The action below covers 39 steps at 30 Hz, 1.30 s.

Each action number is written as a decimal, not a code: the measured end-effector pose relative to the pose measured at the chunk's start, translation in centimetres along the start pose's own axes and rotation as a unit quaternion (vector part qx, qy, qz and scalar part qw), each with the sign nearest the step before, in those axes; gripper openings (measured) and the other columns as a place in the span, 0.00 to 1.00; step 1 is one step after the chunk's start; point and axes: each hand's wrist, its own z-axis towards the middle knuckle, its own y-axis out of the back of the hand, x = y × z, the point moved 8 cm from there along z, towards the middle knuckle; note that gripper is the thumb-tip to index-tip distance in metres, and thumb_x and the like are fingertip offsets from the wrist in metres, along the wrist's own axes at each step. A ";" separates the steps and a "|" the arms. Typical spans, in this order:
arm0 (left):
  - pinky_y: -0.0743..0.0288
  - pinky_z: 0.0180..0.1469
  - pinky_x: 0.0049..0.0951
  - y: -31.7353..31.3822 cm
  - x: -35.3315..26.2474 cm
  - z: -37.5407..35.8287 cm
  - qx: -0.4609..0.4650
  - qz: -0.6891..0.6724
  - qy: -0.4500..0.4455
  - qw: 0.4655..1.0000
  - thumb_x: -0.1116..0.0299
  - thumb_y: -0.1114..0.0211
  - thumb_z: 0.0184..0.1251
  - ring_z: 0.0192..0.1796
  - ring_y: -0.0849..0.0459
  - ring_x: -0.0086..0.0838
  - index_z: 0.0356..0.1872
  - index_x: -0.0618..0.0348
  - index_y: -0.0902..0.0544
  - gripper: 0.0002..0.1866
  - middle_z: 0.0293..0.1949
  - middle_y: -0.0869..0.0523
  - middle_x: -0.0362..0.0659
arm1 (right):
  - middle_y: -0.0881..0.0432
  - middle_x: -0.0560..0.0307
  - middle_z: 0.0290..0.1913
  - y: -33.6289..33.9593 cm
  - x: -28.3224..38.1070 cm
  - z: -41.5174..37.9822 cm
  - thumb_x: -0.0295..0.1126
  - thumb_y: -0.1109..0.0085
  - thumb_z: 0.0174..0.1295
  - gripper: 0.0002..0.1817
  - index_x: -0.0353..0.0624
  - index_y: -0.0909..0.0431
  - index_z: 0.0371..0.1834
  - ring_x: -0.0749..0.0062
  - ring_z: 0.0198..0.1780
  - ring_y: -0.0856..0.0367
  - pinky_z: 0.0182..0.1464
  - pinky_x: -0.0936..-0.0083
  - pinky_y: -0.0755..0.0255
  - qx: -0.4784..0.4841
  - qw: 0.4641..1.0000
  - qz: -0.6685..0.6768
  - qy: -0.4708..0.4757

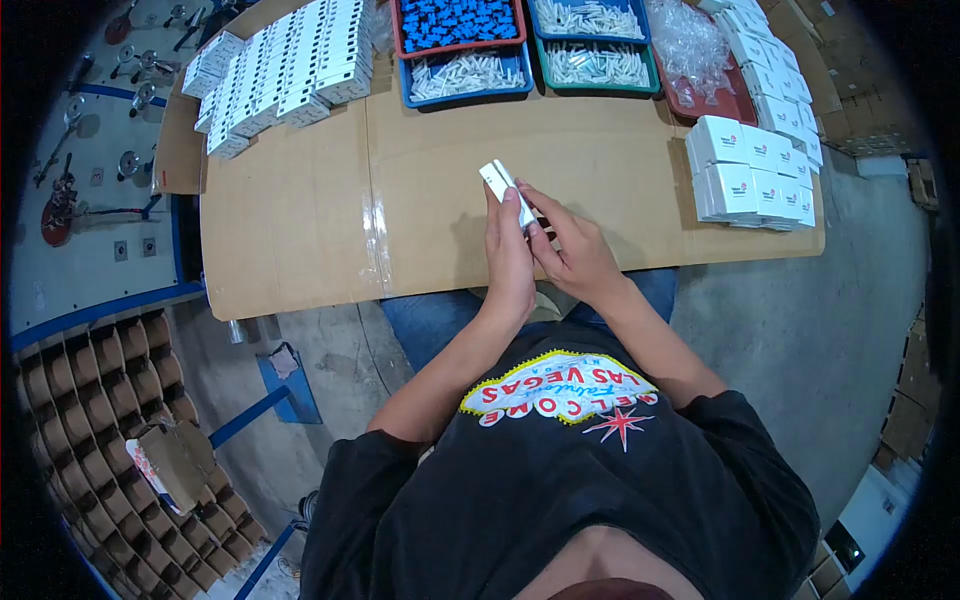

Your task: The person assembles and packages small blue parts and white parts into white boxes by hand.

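A small white oblong piece [497,177] with a dark slot along its length and tiny dark marks near its far end is held up over the cardboard tabletop. My left hand [509,258] wraps it from the left, thumb lying along its top face. On the other side, the fingers and thumb of my right hand [578,252] close on its right edge and near end. Both hands partly cover the piece, so its lower end is hidden.
White boxes [290,70] with dark dots stand at the back left. Trays hold blue parts [460,25] and white sticks [470,77]. Clear plastic bags [690,55] fill a red tray [735,105]. Printed white boxes [745,180] are stacked at the right.
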 end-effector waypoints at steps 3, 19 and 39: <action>0.28 0.41 0.23 0.1 0.2 0.4 -0.012 0.022 -0.018 1.000 0.46 0.47 0.81 0.39 0.24 0.18 0.54 0.53 0.24 0.20 0.38 0.24 0.34 | 0.21 0.36 0.65 -0.1 0.2 -0.2 0.26 0.47 0.72 0.24 0.32 0.31 0.71 0.45 0.54 0.14 0.53 0.61 0.18 -0.010 0.999 -0.048 0.017; 0.26 0.43 0.26 1.3 1.7 0.7 -0.023 0.002 -0.018 1.000 0.45 0.48 0.81 0.42 0.20 0.20 0.48 0.54 0.24 0.21 0.39 0.21 0.36 | 0.17 0.39 0.59 -0.6 0.5 -0.7 0.25 0.51 0.74 0.23 0.36 0.30 0.72 0.48 0.45 0.13 0.47 0.62 0.20 -0.015 0.993 -0.106 0.046; 0.43 0.78 0.41 -1.4 -3.3 -1.1 0.173 0.198 -0.246 0.933 0.72 0.38 0.59 0.73 0.32 0.41 0.76 0.57 0.42 0.40 0.71 0.31 0.54 | 0.17 0.56 0.58 1.6 -2.2 0.0 0.50 0.50 0.79 0.27 0.41 0.24 0.68 0.73 0.58 0.19 0.59 0.74 0.25 -0.016 0.891 0.317 -0.325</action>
